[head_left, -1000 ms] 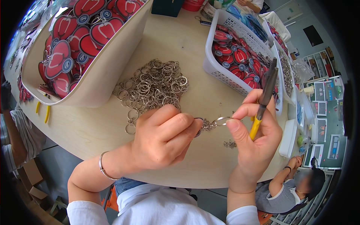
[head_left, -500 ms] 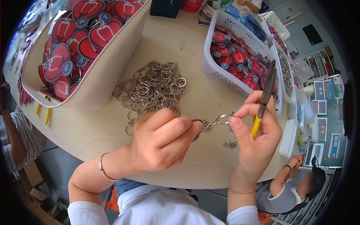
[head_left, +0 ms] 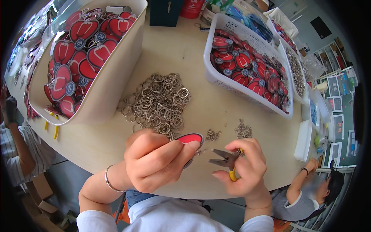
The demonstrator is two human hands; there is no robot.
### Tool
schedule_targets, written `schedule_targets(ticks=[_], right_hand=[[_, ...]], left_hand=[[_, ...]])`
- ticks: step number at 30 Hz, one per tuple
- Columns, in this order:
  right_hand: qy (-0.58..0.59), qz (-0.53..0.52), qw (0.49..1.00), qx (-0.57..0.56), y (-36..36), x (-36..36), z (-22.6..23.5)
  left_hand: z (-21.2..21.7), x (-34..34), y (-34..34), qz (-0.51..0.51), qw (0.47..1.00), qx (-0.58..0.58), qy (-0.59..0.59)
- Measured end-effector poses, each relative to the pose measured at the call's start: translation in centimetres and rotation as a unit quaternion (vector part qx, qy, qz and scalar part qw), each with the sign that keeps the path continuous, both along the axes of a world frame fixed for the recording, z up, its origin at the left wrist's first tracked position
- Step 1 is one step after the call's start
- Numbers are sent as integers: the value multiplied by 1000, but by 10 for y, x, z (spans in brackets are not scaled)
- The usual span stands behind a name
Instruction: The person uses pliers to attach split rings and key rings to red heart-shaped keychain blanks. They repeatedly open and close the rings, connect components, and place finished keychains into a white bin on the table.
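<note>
My left hand (head_left: 154, 160) is closed on a red flip-flop-shaped keychain charm (head_left: 192, 138) with a dark border, pinched between thumb and fingers. A small metal link (head_left: 198, 152) sticks out from the charm's right side. No large ring shows on it; the fingers cover part of the charm. Yellow-handled pliers (head_left: 230, 157) are gripped in my right hand (head_left: 247, 170). Their jaws are parted and point left at the link, a short gap away. Just beyond my hands lie a small heap of tiny rings (head_left: 213, 135) and a larger one beside it.
A pile of split key rings (head_left: 154, 102) lies beyond my left hand. A cream bin (head_left: 116, 73) of red charms stands at the left, with yellow-handled pliers (head_left: 56, 132) near it. A white basket (head_left: 247, 103) holds more charms at the right. Other people sit at both sides.
My right hand has let go of the key ring and moved down. The pliers, earlier pointing up in that hand, now point left with jaws apart. My left hand has shifted slightly left and down.
</note>
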State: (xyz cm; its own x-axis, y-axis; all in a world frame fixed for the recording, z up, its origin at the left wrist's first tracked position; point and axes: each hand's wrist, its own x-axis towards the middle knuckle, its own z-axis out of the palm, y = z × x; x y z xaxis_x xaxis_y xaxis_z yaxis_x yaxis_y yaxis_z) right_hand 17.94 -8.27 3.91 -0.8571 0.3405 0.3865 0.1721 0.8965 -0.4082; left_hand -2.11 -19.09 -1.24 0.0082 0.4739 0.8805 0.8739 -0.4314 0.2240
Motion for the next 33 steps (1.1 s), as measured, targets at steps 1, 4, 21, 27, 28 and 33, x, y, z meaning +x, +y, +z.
schedule_targets(ticks=[1,4,21,27,28,33], right_hand=[[-1,0,1000,7,-1,0,-1],[-6,2,1000,23,-3,-1,-5],[2,-19,1000,16,-18,-4,-13],[16,-6,1000,14,-16,-5,-12],[17,-4,1000,12,-15,-5,-12],[15,5,1000,13,-15,-4,-10]], left_hand=[[1,0,0,0,1000,-6,5],[0,-1,-1,3,1000,-11,13],[2,4,-8,26,999,-24,38],[4,4,-10,27,998,-30,39],[5,4,-10,24,999,-31,36],[7,1,-13,10,998,-49,41]])
